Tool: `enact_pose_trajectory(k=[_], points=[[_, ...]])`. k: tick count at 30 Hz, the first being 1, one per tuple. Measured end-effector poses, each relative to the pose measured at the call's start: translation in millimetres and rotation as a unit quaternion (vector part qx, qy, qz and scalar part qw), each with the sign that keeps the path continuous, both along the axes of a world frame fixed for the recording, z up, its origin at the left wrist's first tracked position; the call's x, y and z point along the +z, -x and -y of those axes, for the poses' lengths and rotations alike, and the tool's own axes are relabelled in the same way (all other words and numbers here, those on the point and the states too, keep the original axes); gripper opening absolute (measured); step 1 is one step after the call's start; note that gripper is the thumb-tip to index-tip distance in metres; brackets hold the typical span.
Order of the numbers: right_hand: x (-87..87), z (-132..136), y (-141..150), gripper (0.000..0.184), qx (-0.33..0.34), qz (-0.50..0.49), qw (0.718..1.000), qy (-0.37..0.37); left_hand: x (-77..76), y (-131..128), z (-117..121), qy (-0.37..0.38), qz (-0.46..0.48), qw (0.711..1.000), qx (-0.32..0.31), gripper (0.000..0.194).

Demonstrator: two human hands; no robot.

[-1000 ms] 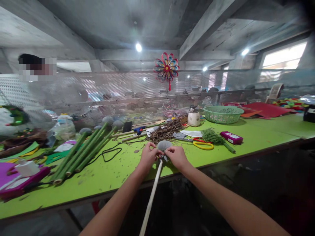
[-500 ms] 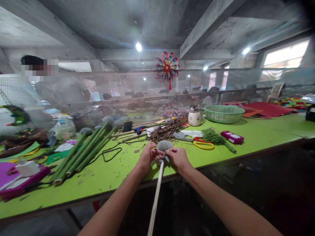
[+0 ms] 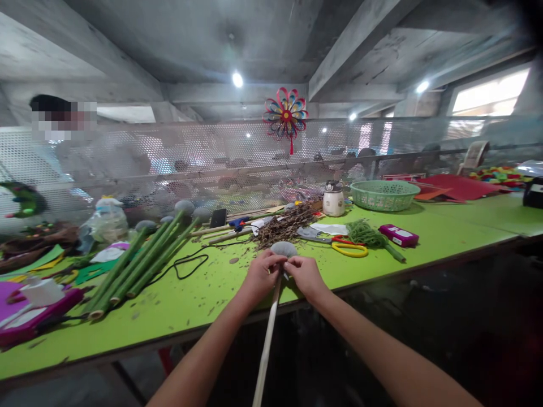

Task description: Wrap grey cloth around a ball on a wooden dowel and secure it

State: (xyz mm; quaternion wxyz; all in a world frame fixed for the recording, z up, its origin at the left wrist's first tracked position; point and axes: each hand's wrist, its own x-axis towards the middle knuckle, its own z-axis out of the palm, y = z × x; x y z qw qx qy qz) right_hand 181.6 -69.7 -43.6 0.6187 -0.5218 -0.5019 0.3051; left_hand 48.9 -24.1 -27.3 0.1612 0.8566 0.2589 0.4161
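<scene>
A rounded grey ball, cloth-covered by its look (image 3: pixel 284 249), sits at the top end of a pale wooden stick (image 3: pixel 268 345) that slants down past the table edge. My left hand (image 3: pixel 262 276) has its thumb and fingers pinched at the lower left of the ball, where the grey material gathers. From the other side my right hand (image 3: pixel 305 277) pinches the same gathered material, the two sets of fingertips nearly touching. My fingers cover most of the joint between ball and stick. Scissors with red and yellow handles (image 3: pixel 350 249) lie on the table right of my hands.
Brown dry twigs (image 3: pixel 288 224) lie beyond my hands on the green table (image 3: pixel 169 308). Several green stalks with grey heads (image 3: pixel 136 265) lie left, near a black cord (image 3: pixel 190 260) and glue gun (image 3: pixel 241 223). Green yarn (image 3: pixel 367 234), a purple box (image 3: pixel 399 235) and a basket (image 3: pixel 385 198) stand right.
My left hand has moved right and closed in over the joint under the ball, hiding the grey scraps seen before. My right hand stays pinched. The stick's lower end has swung slightly right.
</scene>
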Motion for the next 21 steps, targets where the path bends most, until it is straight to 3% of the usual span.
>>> enact_pose_trajectory(k=[21], points=[[-2.0,2.3,-1.4,0.025,-0.014,0.072,0.997,-0.011,0.9,1.6,-3.3,-0.002,-0.020,0.999,0.040,0.017]])
